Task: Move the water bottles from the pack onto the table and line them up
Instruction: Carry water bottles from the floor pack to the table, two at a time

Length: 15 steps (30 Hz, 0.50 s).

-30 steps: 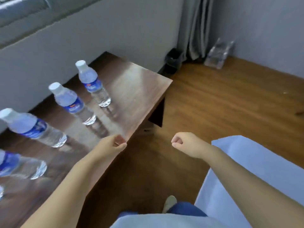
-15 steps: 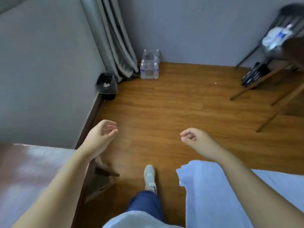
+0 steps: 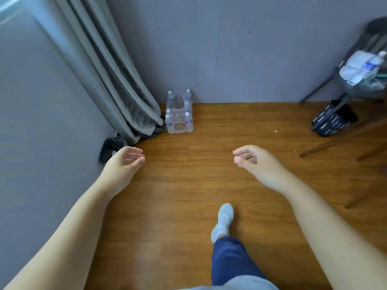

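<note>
The clear plastic pack point(image 3: 179, 115) of water bottles stands on the wooden floor against the far wall, beside the curtain. Several blue-labelled bottles with white caps remain upright inside its torn wrap. My left hand point(image 3: 123, 164) is held out over the floor, empty, fingers loosely curled. My right hand point(image 3: 254, 162) reaches forward at the same height, empty, fingers loosely curled too. Both hands are well short of the pack. The table is out of view.
A grey curtain point(image 3: 117, 86) hangs at the left, with a dark bin point(image 3: 111, 146) at its foot. A dark chair point(image 3: 360, 65) with bottles and plastic on it stands at the right, a black bag point(image 3: 333, 120) below. My foot point(image 3: 224, 220) steps forward.
The view has swung away from the table with its row of bottles toward the pack. I have moved nearer to the pack, both hands still empty.
</note>
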### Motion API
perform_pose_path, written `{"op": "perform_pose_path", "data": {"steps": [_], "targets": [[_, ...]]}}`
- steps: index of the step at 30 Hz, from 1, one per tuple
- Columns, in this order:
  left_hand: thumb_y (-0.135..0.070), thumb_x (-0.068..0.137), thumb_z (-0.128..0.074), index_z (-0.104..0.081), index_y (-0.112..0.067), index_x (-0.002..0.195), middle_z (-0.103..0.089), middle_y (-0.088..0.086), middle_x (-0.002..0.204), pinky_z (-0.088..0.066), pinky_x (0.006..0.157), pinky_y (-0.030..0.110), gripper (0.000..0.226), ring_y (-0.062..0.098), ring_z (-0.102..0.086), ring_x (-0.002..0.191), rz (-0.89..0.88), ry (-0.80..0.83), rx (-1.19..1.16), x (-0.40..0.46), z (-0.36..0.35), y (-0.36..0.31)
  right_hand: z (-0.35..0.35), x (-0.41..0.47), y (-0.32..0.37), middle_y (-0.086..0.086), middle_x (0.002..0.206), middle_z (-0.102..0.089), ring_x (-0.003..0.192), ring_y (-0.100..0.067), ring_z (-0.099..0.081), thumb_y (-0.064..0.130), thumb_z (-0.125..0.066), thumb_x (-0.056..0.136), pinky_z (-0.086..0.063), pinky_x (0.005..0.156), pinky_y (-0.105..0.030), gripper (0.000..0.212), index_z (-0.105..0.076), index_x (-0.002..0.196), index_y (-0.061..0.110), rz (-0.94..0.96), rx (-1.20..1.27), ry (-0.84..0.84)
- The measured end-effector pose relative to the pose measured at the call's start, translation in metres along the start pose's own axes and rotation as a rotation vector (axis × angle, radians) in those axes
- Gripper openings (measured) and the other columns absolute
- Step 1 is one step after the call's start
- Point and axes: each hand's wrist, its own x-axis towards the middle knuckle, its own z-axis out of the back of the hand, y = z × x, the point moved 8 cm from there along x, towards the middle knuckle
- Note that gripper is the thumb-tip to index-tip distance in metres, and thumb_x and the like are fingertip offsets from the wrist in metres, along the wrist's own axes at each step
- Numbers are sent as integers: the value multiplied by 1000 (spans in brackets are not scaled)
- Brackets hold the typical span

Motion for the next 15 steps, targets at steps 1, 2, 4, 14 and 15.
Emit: {"op": "perform_pose_path", "data": {"steps": [1, 2, 4, 14, 15], "targets": [[-28, 91, -62, -62, -22, 114, -65, -14, 99, -48, 74, 23, 23, 6, -62, 95, 12, -8, -13, 26, -5, -3, 4, 31, 1, -1, 100, -69, 91, -21, -67, 24, -64, 87, -51, 86, -31, 11, -64, 93, 34, 10, 7, 8], [-28, 91, -62, -62, -23, 114, -65, -15, 101, -48, 75, 24, 23, 4, -62, 96, 25, -13, -30, 51, -11, -6, 9, 63, 2, -1, 100, -69, 92, -22, -67, 24, -64, 88, -51, 87, -31, 11, -63, 92, 34, 17, 9, 19], [-27, 92, -61, -61, -24, 113, -67, -13, 104, -48, 78, 25, 22, 1, -61, 98, 48, -35, -71, 104, -20, -15, 18, 130, 4, 0, 101, -68, 92, -21, -67, 25, -64, 88, -50, 86, -29, 10, -63, 94, 34, 31, 6, 45], [-23, 92, -62, -61, -24, 111, -67, -13, 104, -45, 82, 16, 20, -1, -61, 96, 203, -112, -163, 329, -37, -45, 44, 402, 49, 3, 99, -68, 89, -14, -66, 26, -60, 90, -50, 78, -21, 11, -64, 99, 30, 45, -78, 204], [-23, 91, -62, -61, -25, 110, -66, -14, 103, -47, 86, 20, 18, -1, -61, 96, 213, -112, -167, 350, -38, -44, 42, 425, 50, 3, 99, -68, 89, -14, -66, 25, -60, 91, -48, 74, -18, 11, -65, 100, 28, 39, -87, 213]]}}
